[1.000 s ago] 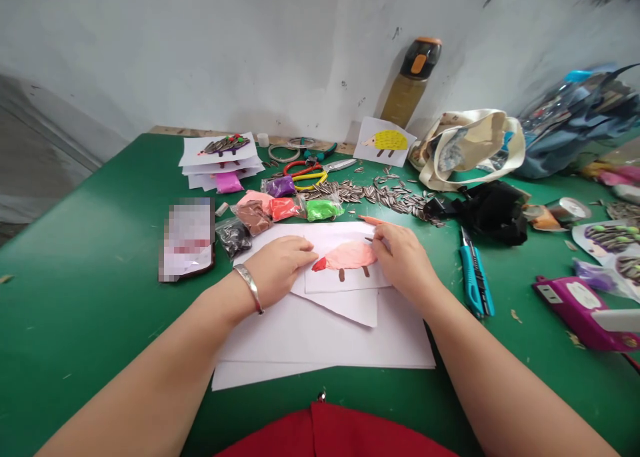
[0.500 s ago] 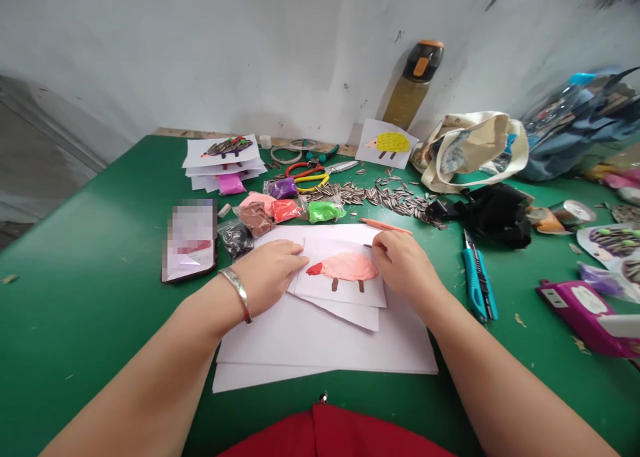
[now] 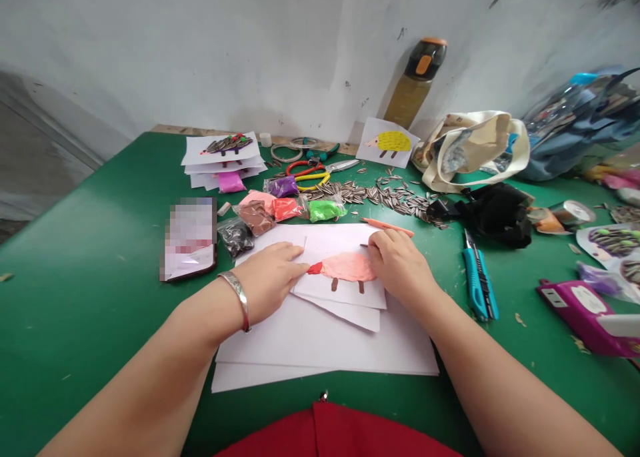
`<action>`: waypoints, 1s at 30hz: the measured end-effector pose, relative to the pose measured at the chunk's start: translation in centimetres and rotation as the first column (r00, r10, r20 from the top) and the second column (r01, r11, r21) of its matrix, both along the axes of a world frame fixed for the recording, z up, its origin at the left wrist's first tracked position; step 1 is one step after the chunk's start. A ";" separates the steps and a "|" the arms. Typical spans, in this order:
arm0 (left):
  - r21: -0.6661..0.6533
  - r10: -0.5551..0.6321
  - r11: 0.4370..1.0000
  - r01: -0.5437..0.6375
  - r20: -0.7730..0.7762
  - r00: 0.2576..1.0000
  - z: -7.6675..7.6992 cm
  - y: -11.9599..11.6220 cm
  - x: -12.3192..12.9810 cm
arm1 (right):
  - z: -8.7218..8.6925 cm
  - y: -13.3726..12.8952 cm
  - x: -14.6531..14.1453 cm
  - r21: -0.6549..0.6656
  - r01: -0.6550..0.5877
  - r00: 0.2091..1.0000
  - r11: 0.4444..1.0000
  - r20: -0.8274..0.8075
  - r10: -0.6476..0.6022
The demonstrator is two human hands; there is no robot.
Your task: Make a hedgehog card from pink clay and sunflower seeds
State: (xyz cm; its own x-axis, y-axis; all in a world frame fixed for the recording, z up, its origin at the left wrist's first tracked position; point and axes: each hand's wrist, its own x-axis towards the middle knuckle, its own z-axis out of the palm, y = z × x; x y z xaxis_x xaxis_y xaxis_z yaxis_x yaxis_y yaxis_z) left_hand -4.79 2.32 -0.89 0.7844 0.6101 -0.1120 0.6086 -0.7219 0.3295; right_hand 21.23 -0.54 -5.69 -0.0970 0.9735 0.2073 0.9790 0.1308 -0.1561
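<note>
A white card bears a pink clay body with a red pointed snout and two brown legs. It lies on larger white sheets. My left hand, with a silver bangle at the wrist, rests flat on the card's left edge, fingertips beside the snout. At the body's right end, my right hand has its fingers pinched round a thin dark stick, whose tip points left above the body. Most of the stick is hidden by the fingers.
Clay bags and a phone lie left. Behind are sunflower seeds, scissors and an orange pen. A blue cutter and black bag lie right; a bottle stands by the wall.
My right hand has shifted slightly left over the pink body's right end, with the dark tip. The fingertips of my left hand now touch or overlap the snout's left end.
</note>
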 end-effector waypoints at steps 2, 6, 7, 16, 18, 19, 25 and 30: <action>-0.002 0.008 1.000 -0.008 -0.023 1.000 0.0 0.0 0.0 | 0.1 0.0 -0.1 -0.009 0.009 1.000 1.000 0.003 -0.009; -0.005 0.015 1.000 -0.015 -0.011 1.000 -0.2 -0.1 -0.1 | 0.2 -0.1 -0.1 -0.007 0.015 1.000 1.000 -0.002 -0.015; -0.001 0.013 1.000 -0.013 -0.005 1.000 -0.2 -0.1 -0.1 | 0.1 -0.1 -0.1 -0.005 0.013 1.000 1.000 -0.004 -0.013; -0.012 0.017 1.000 -0.018 -0.091 0.996 0.1 -0.3 -0.1 | 0.0 0.0 -0.1 -0.002 0.010 1.000 1.000 0.011 -0.010; -0.016 0.015 1.000 -0.017 -0.151 0.988 0.4 -0.4 0.0 | 0.1 -0.1 -0.1 -0.015 0.016 1.000 1.000 0.025 -0.015; -0.016 0.014 1.000 -0.017 -0.169 0.986 0.5 -0.5 0.0 | 0.1 -0.1 -0.2 -0.022 0.018 0.999 1.000 0.033 -0.017; -0.018 0.007 1.000 -0.009 -0.145 0.989 0.1 -0.8 -0.5 | 0.2 -0.1 -0.2 -0.033 0.020 0.998 0.999 0.060 -0.018; -0.013 0.013 1.000 -0.014 -0.111 0.994 -1.3 -0.8 -1.0 | 0.1 -0.1 -0.2 -0.032 0.027 0.997 0.999 0.068 -0.024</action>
State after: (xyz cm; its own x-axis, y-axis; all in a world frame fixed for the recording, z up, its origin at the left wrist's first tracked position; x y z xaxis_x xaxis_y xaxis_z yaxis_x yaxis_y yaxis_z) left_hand -5.83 1.54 -2.16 0.7582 0.6185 -0.2062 0.6517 -0.7092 0.2689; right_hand 21.01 -0.61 -5.59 -0.0847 0.9821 0.1685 0.9905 0.1014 -0.0932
